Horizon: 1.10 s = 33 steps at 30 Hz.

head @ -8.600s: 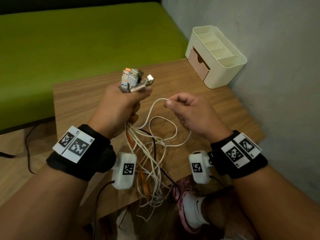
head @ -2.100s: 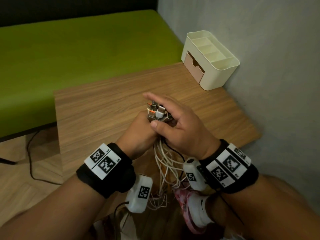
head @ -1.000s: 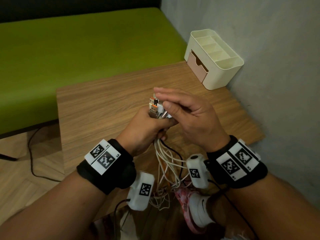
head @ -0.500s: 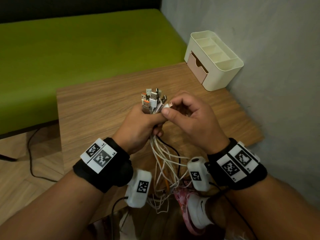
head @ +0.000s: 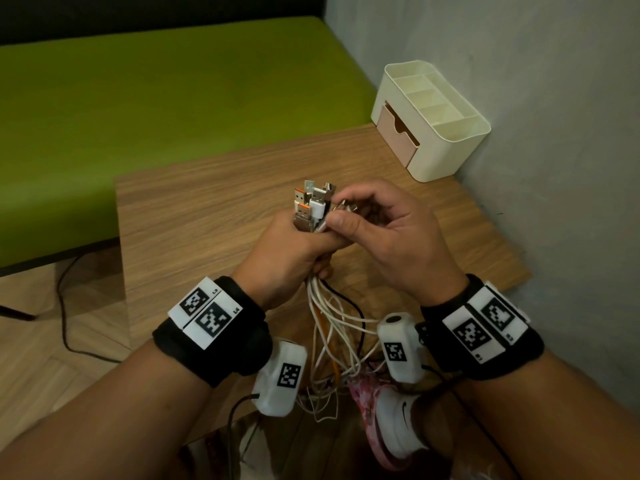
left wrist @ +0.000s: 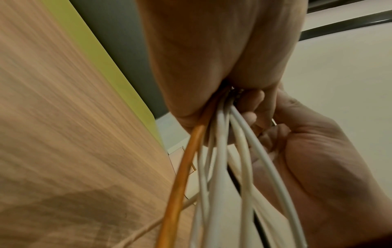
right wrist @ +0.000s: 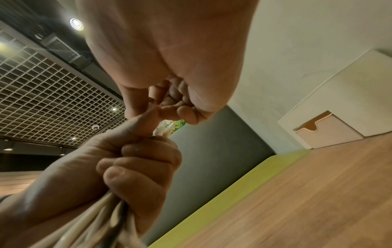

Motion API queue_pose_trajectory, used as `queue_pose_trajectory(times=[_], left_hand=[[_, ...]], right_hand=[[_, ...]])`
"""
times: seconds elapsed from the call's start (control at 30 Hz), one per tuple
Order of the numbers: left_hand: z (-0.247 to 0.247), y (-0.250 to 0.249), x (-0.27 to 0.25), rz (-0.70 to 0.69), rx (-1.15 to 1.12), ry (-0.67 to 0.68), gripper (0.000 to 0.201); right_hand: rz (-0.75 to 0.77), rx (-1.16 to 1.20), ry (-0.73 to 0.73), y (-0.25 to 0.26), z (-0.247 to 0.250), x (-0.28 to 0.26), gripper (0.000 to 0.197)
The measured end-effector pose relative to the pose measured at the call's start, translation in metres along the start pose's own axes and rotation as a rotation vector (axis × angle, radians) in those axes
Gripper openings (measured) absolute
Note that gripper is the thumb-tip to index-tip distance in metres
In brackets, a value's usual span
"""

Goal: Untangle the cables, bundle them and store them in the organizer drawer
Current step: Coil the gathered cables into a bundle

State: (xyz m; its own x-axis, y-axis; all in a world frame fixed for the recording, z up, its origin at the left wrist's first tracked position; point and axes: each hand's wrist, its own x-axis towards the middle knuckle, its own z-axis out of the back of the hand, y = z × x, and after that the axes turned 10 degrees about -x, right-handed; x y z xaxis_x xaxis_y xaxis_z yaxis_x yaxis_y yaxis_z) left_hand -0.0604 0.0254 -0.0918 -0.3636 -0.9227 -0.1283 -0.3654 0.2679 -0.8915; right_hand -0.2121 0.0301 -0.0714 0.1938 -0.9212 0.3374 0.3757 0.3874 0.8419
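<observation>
My left hand (head: 294, 251) grips a bundle of cables (head: 332, 327) just below their plugs (head: 310, 207), which stick up above the fist. White, orange and black cords hang from it past the table's front edge; in the left wrist view the cords (left wrist: 220, 167) run down out of the fist. My right hand (head: 377, 230) sits against the plugs from the right, thumb and curled fingers pinching plug ends at the cluster's right side. The right wrist view shows the left hand (right wrist: 135, 161) wrapped round the cords. The cream organizer (head: 446, 133) with its pink drawer (head: 396, 135) slightly ajar stands at the table's far right corner.
The wooden table (head: 207, 216) lies under both hands. A green couch (head: 156, 109) runs behind it and a grey wall (head: 554, 133) closes the right side. A black cord (head: 69, 317) trails on the floor at left. A shoe (head: 391, 420) shows below the table edge.
My right hand went from pulling a white cable loop to covering the plugs, and now pinches plug ends at the cluster's right. The left hand keeps its grip and has risen slightly.
</observation>
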Motion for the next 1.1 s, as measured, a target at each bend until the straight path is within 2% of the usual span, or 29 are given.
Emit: queue_pose_trajectory(times=[0.1, 0.3, 0.4, 0.5, 0.57, 0.67, 0.8, 0.9, 0.97, 1.03, 1.1], left_hand=[[-0.002, 0.001, 0.0, -0.019, 0.024, -0.018, 0.028], [-0.004, 0.003, -0.001, -0.097, 0.071, -0.068, 0.019], [-0.004, 0.004, -0.003, -0.08, 0.013, -0.031, 0.013], [-0.003, 0.003, -0.003, -0.027, -0.089, 0.002, 0.004], [-0.003, 0.002, -0.002, -0.003, -0.157, 0.009, 0.003], [-0.002, 0.002, -0.002, 0.03, -0.198, 0.026, 0.017], [0.0, 0.0, -0.001, 0.069, -0.079, 0.083, 0.011], [0.001, 0.0, -0.001, 0.075, -0.049, 0.079, 0.017], [0.0, -0.002, -0.002, 0.066, -0.077, 0.076, 0.016], [-0.001, -0.005, -0.001, 0.048, -0.103, 0.073, 0.017], [0.0, -0.008, 0.0, 0.024, -0.123, 0.06, 0.022]], right_hand=[[-0.053, -0.01, -0.031, 0.0, 0.0, 0.001, 0.015], [-0.141, -0.004, -0.056, -0.001, -0.002, 0.001, 0.01], [-0.152, 0.051, -0.021, -0.002, -0.002, 0.002, 0.018], [-0.167, 0.17, 0.006, -0.004, 0.0, 0.003, 0.036], [-0.152, 0.23, 0.015, -0.006, 0.002, 0.003, 0.047], [-0.1, 0.17, 0.062, -0.008, 0.006, 0.003, 0.054], [0.01, 0.023, 0.187, -0.013, 0.004, 0.003, 0.046], [0.003, 0.001, 0.203, -0.013, 0.002, 0.003, 0.044], [-0.062, 0.082, 0.193, -0.012, 0.001, 0.0, 0.055], [-0.204, 0.275, 0.209, -0.012, -0.002, -0.003, 0.08], [-0.345, 0.461, 0.308, -0.016, -0.006, -0.005, 0.104]])
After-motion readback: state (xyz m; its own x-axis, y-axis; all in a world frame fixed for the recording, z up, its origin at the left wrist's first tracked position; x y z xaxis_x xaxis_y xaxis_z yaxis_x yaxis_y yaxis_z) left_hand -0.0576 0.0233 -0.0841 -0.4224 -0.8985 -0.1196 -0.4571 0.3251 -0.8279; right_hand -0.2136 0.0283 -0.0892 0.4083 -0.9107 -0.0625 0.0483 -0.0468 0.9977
